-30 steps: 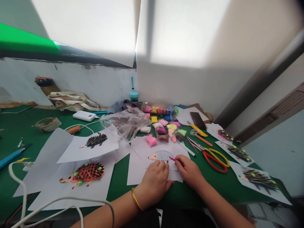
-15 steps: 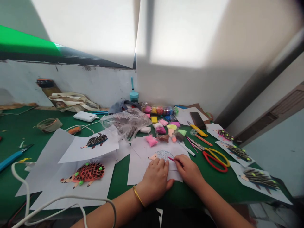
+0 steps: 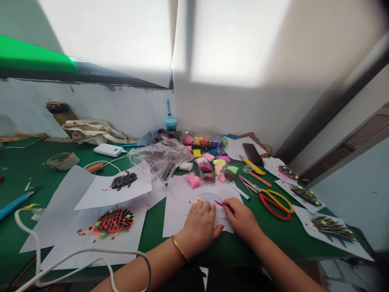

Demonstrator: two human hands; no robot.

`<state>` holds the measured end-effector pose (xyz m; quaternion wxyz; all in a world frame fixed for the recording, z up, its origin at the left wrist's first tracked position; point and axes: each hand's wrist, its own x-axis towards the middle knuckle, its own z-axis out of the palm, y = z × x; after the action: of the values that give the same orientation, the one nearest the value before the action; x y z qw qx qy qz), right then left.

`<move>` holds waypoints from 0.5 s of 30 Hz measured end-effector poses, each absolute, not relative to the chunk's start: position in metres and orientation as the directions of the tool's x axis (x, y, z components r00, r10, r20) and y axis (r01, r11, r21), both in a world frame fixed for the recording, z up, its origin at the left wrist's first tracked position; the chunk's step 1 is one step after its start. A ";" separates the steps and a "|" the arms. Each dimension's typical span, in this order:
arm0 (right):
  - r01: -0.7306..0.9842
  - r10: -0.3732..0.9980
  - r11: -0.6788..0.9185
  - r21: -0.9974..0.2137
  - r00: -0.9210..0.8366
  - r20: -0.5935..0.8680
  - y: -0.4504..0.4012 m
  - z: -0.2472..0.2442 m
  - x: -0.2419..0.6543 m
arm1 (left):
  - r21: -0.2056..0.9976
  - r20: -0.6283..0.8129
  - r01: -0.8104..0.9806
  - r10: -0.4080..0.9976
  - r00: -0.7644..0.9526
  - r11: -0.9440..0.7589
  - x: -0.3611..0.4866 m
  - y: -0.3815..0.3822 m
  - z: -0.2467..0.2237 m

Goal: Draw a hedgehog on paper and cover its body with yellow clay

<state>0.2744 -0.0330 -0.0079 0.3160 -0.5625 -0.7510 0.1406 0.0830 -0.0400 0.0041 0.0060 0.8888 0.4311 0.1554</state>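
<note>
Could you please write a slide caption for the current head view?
Left hand on the paper, right hand holding a pink tool at a blue-patterned hedgehog picture.

Both forearms (image 3: 161, 256) angle inward; the left hand (image 3: 197, 227) lies palm down, fingers (image 3: 202, 207) together, thumb (image 3: 218, 231) jutting right, while the right hand (image 3: 243, 217) pinches tight close beside it!

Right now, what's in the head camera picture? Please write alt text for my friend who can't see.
A person's right hand holds a thin pink tool at the blue-patterned back of a hedgehog picture, while the left hand rests on its white sheet. Nearby on the green table are colourful packets, scissors and other spiky hedgehogs.
</note>
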 end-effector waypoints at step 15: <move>0.741 0.939 0.315 -0.592 -0.154 0.307 -0.033 -0.006 0.275 | 0.172 0.281 0.769 0.779 0.560 -0.615 0.083 -0.039 0.009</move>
<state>0.2748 -0.0330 -0.0058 0.3228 -0.5647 -0.7440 0.1532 0.0825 -0.0390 0.0088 0.0149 0.8831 0.4385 0.1665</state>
